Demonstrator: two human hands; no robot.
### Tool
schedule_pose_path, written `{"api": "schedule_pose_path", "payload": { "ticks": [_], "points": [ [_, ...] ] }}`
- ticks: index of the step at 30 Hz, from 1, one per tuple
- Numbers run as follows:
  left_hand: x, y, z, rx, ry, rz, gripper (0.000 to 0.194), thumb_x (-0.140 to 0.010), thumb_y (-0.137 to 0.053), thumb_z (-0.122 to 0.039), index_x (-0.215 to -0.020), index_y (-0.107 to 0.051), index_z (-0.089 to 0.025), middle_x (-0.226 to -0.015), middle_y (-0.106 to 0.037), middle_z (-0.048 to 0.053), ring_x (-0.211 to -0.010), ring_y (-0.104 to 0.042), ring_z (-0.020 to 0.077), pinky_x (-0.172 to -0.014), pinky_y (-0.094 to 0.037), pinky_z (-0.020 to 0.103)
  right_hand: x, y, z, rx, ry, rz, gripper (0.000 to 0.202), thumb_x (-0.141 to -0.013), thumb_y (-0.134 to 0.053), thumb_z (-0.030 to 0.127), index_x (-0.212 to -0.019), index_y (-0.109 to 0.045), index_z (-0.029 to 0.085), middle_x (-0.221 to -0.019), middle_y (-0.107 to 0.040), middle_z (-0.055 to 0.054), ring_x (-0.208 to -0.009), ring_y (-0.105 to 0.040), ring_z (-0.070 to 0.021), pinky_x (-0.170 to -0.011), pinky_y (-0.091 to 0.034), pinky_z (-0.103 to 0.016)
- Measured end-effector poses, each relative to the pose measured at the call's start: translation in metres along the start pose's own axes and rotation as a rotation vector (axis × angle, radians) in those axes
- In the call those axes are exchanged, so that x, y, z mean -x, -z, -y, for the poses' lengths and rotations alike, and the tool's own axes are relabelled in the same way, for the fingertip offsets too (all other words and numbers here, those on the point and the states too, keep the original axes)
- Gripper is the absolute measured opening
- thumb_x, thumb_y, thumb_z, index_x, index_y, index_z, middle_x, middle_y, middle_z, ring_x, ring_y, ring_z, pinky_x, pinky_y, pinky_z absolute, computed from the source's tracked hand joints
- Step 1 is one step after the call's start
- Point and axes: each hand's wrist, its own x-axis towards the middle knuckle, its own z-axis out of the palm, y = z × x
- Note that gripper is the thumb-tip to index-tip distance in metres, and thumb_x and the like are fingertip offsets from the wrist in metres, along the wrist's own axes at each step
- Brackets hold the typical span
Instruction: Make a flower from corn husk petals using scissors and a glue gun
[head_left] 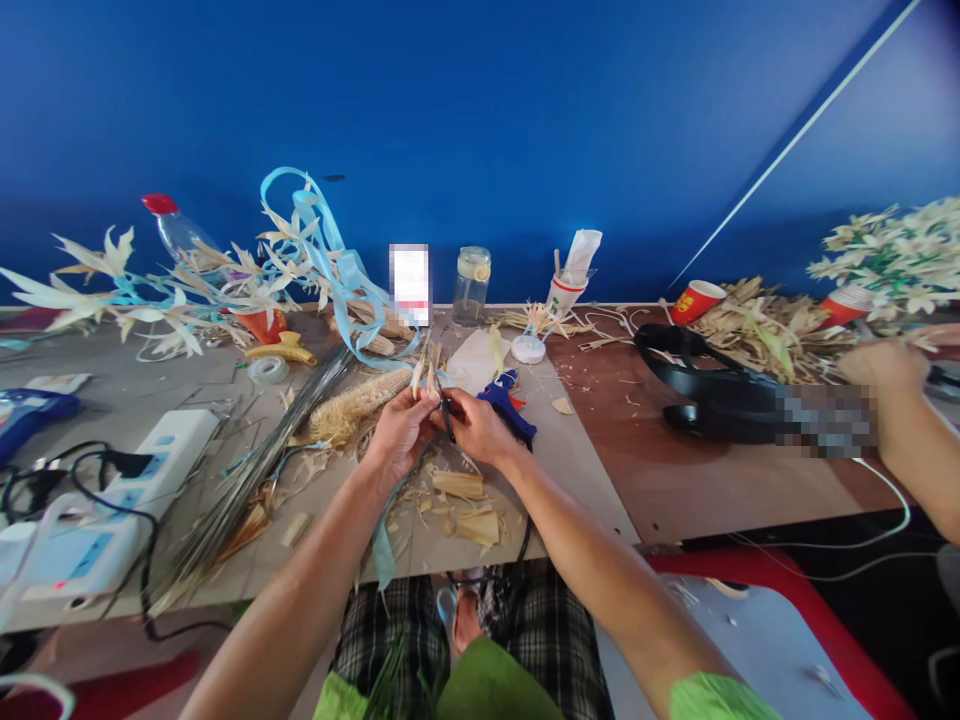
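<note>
Both my hands meet over the middle of the table, close together. In my left hand (403, 430) a small pale piece of corn husk (421, 372) is pinched, pointing up. My right hand (474, 424) is closed on small dark scissors (447, 410), whose blades reach up beside the husk. Just left of my hands lies a corn cob (367, 395) with shaggy silk. A blue glue gun (510, 405) rests right beyond my right hand. Cut husk pieces (476, 525) lie scattered below my hands on the board.
Bundled wires (262, 470), a power strip (150, 490), husk flowers with blue ribbon (341, 280) are at left. Behind stand a jar (472, 287) and a paper cup (566, 293). At right are a black headset-like device (720, 405), red cups (696, 301) and another person's hand (885, 365).
</note>
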Motion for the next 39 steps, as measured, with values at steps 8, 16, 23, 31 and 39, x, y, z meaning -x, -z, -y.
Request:
{"api": "schedule_pose_path", "payload": {
  "ticks": [8, 16, 23, 31, 39],
  "points": [
    [0.002, -0.002, -0.003, -0.019, 0.010, -0.034, 0.036, -0.053, -0.081, -0.028, -0.069, -0.051, -0.016, -0.048, -0.056, -0.004, -0.039, -0.051, 0.0062, -0.039, -0.032, 0.015, 0.000, 0.000, 0.002, -0.020, 0.000, 0.002, 0.036, -0.080, -0.057, 0.031, -0.112, -0.058, 0.013, -0.085, -0.068, -0.005, -0.077, -0.062, -0.0161, -0.068, -0.048, -0.025],
    [0.005, -0.003, -0.005, -0.023, -0.007, -0.052, 0.036, -0.052, -0.082, -0.026, -0.068, -0.052, -0.015, -0.050, -0.055, -0.006, -0.041, -0.051, 0.0056, -0.042, -0.038, 0.016, 0.000, -0.001, 0.000, -0.024, -0.033, -0.014, 0.038, -0.077, -0.061, 0.032, -0.109, -0.059, 0.013, -0.083, -0.067, -0.006, -0.075, -0.061, -0.0160, -0.068, -0.048, -0.025],
    [0.006, -0.002, -0.006, -0.046, -0.018, -0.035, 0.034, -0.054, -0.081, -0.027, -0.069, -0.052, -0.015, -0.052, -0.054, -0.006, -0.041, -0.050, 0.0047, -0.041, -0.038, 0.015, -0.001, -0.001, 0.002, -0.149, -0.042, 0.006, 0.043, -0.074, -0.064, 0.037, -0.108, -0.059, 0.012, -0.085, -0.067, -0.006, -0.076, -0.061, -0.0163, -0.069, -0.048, -0.026],
    [0.008, -0.003, -0.007, -0.064, -0.023, -0.012, 0.034, -0.056, -0.079, -0.026, -0.068, -0.049, -0.016, -0.049, -0.050, -0.007, -0.040, -0.048, 0.0045, -0.038, -0.032, 0.014, 0.000, 0.001, 0.000, -0.034, -0.013, -0.001, 0.040, -0.077, -0.060, 0.033, -0.111, -0.060, 0.013, -0.084, -0.065, -0.004, -0.073, -0.058, -0.0138, -0.068, -0.047, -0.024],
    [0.009, -0.002, -0.010, -0.012, -0.027, -0.004, 0.033, -0.056, -0.079, -0.024, -0.071, -0.051, -0.016, -0.058, -0.056, -0.005, -0.045, -0.054, 0.0059, -0.043, -0.040, 0.016, 0.001, 0.000, 0.003, -0.253, -0.060, 0.015, 0.045, -0.073, -0.064, 0.040, -0.109, -0.059, 0.014, -0.087, -0.065, -0.005, -0.078, -0.059, -0.0153, -0.072, -0.048, -0.026]
  ]
}}
